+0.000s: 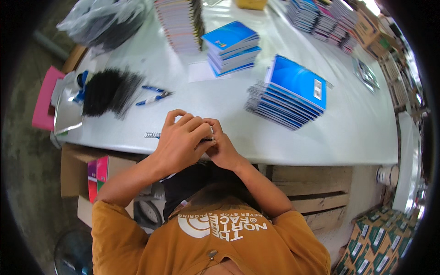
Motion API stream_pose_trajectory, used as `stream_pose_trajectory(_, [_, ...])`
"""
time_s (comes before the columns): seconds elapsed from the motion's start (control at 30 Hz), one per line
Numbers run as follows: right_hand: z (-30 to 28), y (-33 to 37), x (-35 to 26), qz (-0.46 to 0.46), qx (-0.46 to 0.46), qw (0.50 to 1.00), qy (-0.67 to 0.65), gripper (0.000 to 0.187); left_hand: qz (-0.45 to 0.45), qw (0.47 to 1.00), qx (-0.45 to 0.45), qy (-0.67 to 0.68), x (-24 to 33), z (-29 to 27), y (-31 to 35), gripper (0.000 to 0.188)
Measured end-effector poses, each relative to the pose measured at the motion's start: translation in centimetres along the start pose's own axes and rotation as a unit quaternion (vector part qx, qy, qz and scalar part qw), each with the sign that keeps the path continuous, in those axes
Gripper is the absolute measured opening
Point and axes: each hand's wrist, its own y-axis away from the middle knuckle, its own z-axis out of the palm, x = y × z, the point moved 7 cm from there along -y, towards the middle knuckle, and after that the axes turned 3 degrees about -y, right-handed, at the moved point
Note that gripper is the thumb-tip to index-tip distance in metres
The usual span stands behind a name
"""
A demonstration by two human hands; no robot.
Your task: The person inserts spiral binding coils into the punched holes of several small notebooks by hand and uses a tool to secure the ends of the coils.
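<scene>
My left hand (181,137) and my right hand (223,149) meet at the table's near edge, fingers curled and closed together. Between them is what looks like a blue notebook, mostly hidden behind my fingers. A black spiral coil (151,135) sticks out to the left past my left hand, with a bit of blue beside it. Beyond my left hand lie blue-handled pliers (156,95), their handles spread. Further left is a heap of black spiral coils (110,91). A stack of blue notebooks with coils (298,85) stands to the right of my hands.
Another blue notebook stack (231,39) stands farther back, beside a tall notebook pile (181,23). A plastic bag (103,23) sits far left. More notebook stacks (321,20) are at the far right. An open cardboard box (75,169) stands below the table's left edge.
</scene>
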Motion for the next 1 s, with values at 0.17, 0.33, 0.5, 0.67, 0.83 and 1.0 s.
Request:
stream_pose_trajectory(0.17, [-8.3, 2.9, -11.8, -0.245, 0.230, 0.916, 0.221, 0.039, -0.003, 0.993, 0.115, -0.003, 1.6, -6.8, -4.8, 0.040])
stream_pose_trajectory(0.33, [-17.4, 3.2, -19.8, -0.349, 0.335, 0.837, 0.257, 0.015, 0.148, 0.900, 0.406, 0.060, 3.8, -7.1, -10.2, 0.024])
stream_pose_trajectory(0.5, [-21.5, 5.0, -12.6, -0.240, 0.285, 0.897, 0.240, 0.037, 0.102, 0.931, 0.320, 0.145, 3.1, 1.2, -11.7, 0.029])
stream_pose_trajectory(0.67, [-20.7, 4.6, -9.9, -0.190, 0.484, 0.831, 0.200, 0.049, -0.052, 0.846, 0.349, 0.399, 0.0, 5.0, -12.1, 0.019])
stream_pose_trajectory(0.83, [-20.5, 4.4, -9.6, -0.232, 0.502, 0.816, 0.165, 0.059, -0.065, 0.855, 0.362, 0.366, 0.9, 4.8, -13.5, 0.017])
stream_pose_trajectory(1.0, [-20.6, 4.6, -9.8, -0.231, 0.505, 0.810, 0.189, 0.064, -0.151, 0.859, 0.329, 0.362, 1.4, 4.4, -13.9, 0.021])
